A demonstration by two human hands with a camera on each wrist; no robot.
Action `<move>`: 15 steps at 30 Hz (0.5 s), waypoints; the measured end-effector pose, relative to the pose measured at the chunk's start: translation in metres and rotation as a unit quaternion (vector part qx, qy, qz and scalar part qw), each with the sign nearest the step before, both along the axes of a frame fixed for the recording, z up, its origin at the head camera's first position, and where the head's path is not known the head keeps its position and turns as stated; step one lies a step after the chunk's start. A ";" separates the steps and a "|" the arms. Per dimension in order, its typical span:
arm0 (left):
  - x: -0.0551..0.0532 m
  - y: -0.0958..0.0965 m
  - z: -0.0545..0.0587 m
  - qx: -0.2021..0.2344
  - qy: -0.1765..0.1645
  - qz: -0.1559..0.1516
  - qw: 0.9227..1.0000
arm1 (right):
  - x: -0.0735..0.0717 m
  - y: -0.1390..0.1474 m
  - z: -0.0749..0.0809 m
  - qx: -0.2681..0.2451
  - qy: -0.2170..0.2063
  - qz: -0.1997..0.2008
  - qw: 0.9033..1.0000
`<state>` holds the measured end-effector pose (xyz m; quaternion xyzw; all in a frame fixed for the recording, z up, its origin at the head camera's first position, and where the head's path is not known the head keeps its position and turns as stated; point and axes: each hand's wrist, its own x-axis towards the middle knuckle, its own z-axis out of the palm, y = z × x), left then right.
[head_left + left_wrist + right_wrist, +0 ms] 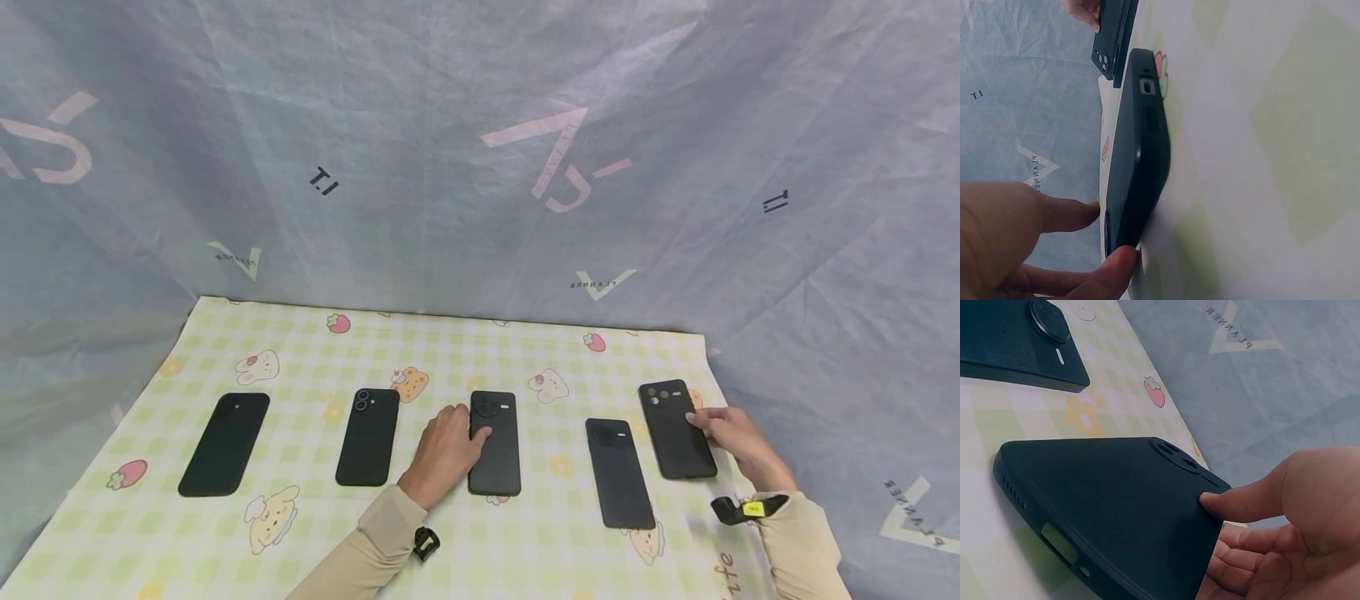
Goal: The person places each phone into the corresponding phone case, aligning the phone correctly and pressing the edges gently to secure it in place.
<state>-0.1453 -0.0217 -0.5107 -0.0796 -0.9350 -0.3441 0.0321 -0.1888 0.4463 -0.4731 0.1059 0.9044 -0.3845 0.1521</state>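
Note:
My left hand [444,450] grips the long edge of a black phone case [498,462] with a round camera ring, mid-table. In the left wrist view its thumb [1072,214] lies over the back while a fingertip [1120,265] meets the lower edge. At the table's right side, my right hand [738,440] pinches another black phone case [1116,494], thumb on the back and fingers under the edge. This case has several camera holes and a port opening through which the cloth shows. It tilts up from the table in the right wrist view.
Between the hands lies a dark phone case [621,479] with a round camera area. Two more black phone-shaped pieces, one with two lens rings [367,442] and one farther left [225,450], lie on the checked tablecloth [300,433]. Grey fabric [450,167] hangs behind.

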 end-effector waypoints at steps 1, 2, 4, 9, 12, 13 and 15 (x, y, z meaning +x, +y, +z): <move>-0.001 0.000 -0.001 0.001 0.003 0.001 1.000 | 0.000 0.001 -0.001 -0.002 -0.001 -0.001 1.000; -0.001 0.001 -0.001 0.001 0.003 0.003 1.000 | 0.001 0.001 -0.001 -0.003 -0.003 -0.002 1.000; -0.001 0.002 -0.001 0.004 0.004 0.008 1.000 | 0.001 0.001 -0.002 -0.005 -0.005 -0.004 1.000; -0.004 0.010 0.002 0.029 0.018 0.003 0.999 | 0.004 0.001 0.000 -0.021 -0.020 -0.016 0.999; -0.005 0.020 0.005 0.048 0.032 -0.028 0.998 | 0.005 0.002 0.000 -0.031 -0.033 -0.022 0.999; -0.006 0.024 0.007 0.056 0.030 -0.043 0.997 | 0.006 0.002 0.000 -0.034 -0.036 -0.024 0.998; -0.007 0.033 0.010 0.067 0.026 -0.070 0.995 | 0.006 0.003 0.000 -0.037 -0.040 -0.026 0.998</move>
